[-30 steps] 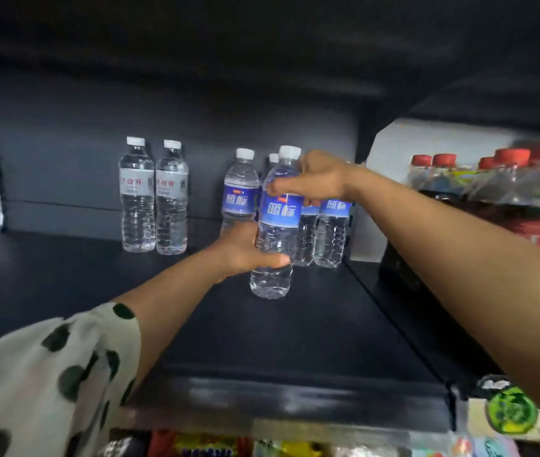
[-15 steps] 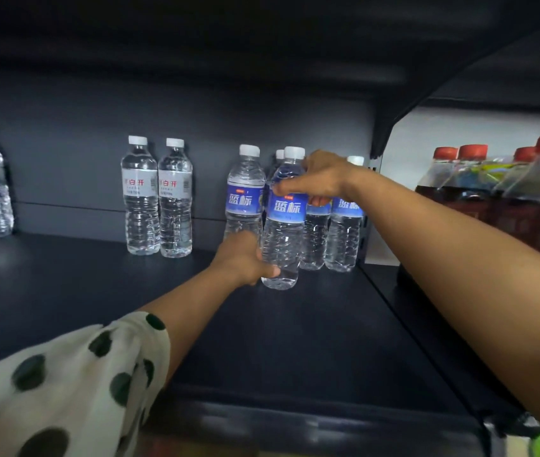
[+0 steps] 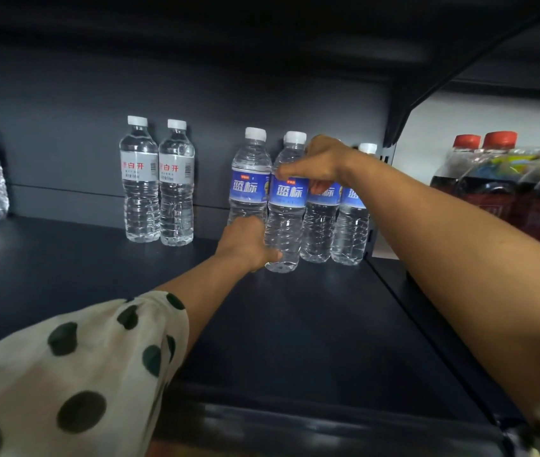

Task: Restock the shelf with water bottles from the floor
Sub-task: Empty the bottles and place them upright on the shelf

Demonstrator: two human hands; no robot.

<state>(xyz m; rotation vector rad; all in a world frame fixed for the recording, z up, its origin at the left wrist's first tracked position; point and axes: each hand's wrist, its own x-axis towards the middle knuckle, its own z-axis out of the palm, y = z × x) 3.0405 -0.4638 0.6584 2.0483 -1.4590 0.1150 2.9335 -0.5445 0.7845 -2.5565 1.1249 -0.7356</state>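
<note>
Nearest: your spotted sleeve (image 3: 74,367), then bare dark shelf (image 3: 311,324). Your left hand (image 3: 245,245) wraps the lower body of the front bottle (image 3: 285,209); your right hand (image 3: 319,163) pinches its shoulder from above. Base appears down on the shelf, ahead of the blue-label row (image 3: 334,209) at the back right. Risk: let go unevenly and it tips into that row, toppling neighbours. Farther left, two white-label bottles (image 3: 156,183)
</note>
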